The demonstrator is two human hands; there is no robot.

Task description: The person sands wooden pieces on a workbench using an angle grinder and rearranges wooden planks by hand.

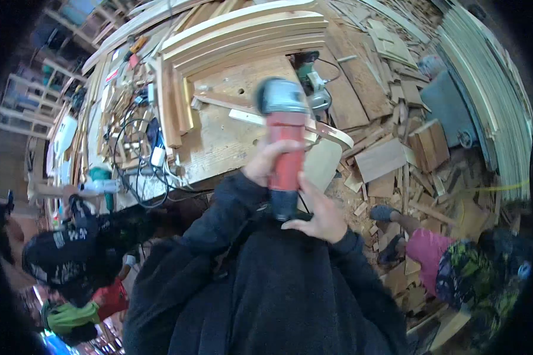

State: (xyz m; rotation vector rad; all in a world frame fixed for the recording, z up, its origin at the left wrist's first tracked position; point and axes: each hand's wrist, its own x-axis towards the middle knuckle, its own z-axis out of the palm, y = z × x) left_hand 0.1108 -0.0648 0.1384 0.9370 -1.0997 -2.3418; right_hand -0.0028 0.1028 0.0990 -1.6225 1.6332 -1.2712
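A red angle grinder (286,151) with a grey metal head and a black rear end is held upright in front of my chest, its head blurred by motion. My left hand (266,161) is closed around the middle of its red body, thumb across the front. At the rear end, my right hand (326,214) holds it from the right side, thumb near the black tip and some fingers partly hidden. Beyond the grinder, a curved wooden piece (333,135) lies at the edge of the workbench (219,145).
Long curved wooden pieces (243,36) are stacked along the bench's far side. Cables (137,171) and small wood pieces lie left. A green power tool (314,83) rests behind the grinder. Offcuts (385,168) cover the floor right. People (432,254) are nearby on both sides.
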